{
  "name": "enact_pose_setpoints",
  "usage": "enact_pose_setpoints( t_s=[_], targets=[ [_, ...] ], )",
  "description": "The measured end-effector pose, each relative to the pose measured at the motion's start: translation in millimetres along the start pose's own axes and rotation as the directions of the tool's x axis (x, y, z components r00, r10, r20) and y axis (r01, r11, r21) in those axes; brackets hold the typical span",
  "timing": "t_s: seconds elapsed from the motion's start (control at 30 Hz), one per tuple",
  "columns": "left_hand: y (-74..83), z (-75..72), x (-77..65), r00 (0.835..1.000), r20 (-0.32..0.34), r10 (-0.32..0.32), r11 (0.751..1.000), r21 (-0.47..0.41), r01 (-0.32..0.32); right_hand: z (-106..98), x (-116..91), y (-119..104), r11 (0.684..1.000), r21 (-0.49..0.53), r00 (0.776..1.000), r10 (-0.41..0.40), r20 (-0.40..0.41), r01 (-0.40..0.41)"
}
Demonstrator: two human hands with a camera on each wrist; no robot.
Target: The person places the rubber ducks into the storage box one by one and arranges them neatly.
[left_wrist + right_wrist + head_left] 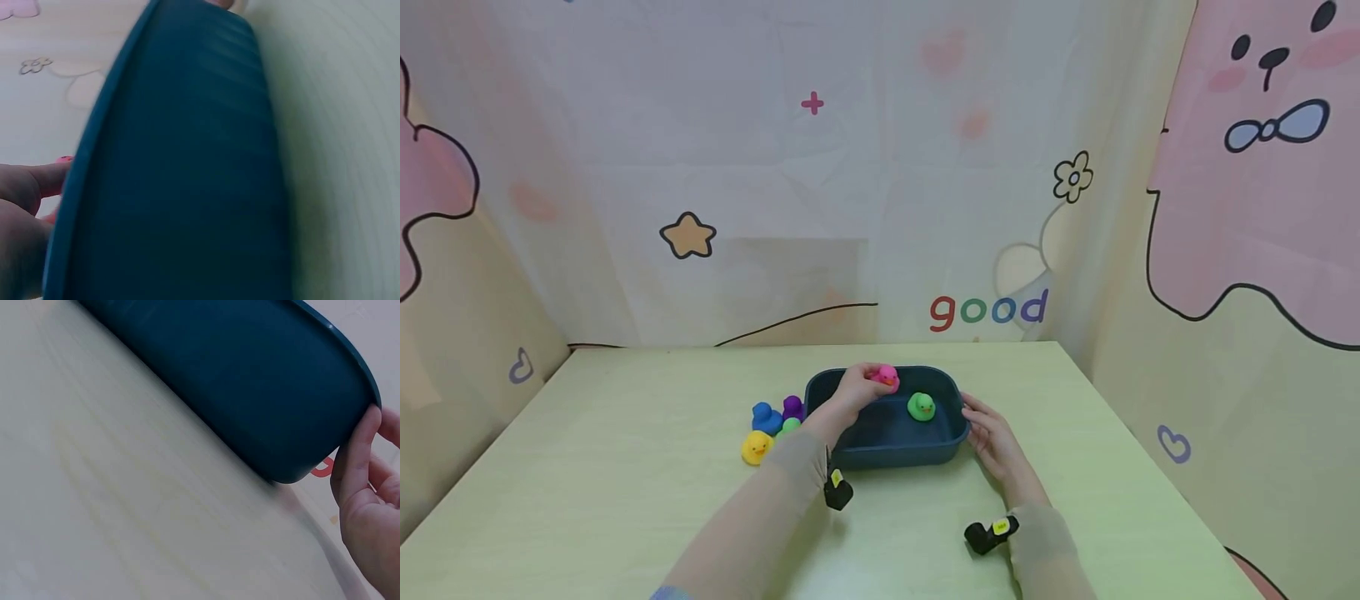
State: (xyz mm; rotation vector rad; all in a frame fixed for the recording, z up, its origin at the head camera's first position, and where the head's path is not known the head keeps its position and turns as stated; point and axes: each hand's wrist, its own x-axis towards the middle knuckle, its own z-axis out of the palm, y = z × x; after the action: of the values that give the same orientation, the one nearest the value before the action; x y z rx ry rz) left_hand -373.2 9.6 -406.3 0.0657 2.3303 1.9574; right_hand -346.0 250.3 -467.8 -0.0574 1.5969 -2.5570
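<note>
My left hand [853, 390] reaches over the dark blue plastic tub [891, 457] and pinches a pink rubber duck [887, 377] near its back rim. Inside the tub, to the right, sits a green rubber duck [921, 407]. In the left wrist view, the tub wall [187, 150] hides most of the duck and part of my left hand [25, 212]. My right hand [996, 442] rests its fingertips against the tub's right end. The right wrist view has the right hand's thumb [359, 450] at the rim corner, its fingers extended beside the wall.
Left of the tub, several ducks are grouped: blue [766, 418], purple [792, 407], yellow [757, 447] and a light green one [788, 427] partly hidden by my left arm. The pale table [625, 467] runs back to a printed curtain [760, 183].
</note>
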Motion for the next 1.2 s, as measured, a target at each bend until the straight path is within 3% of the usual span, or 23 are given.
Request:
enact_pose_setpoints(
  t_s=[0.5,0.77,1.2],
  targets=[
    [-15.8,14.0,7.0,0.999,-0.032,-0.043,0.971,0.233,0.050,2.4,-0.8,-1.6,1.000,0.010,0.999,0.025,-0.023,-0.025],
    [-21.9,17.4,8.9,0.998,-0.062,-0.008,0.928,0.370,0.030,2.9,-0.9,-3.4,0.999,0.016,0.999,0.030,-0.020,-0.030],
    [-23.8,17.2,9.4,0.999,-0.036,0.017,0.856,0.517,0.004,2.7,-0.3,-2.3,1.000,0.009,1.000,0.017,-0.023,-0.017]
  ],
)
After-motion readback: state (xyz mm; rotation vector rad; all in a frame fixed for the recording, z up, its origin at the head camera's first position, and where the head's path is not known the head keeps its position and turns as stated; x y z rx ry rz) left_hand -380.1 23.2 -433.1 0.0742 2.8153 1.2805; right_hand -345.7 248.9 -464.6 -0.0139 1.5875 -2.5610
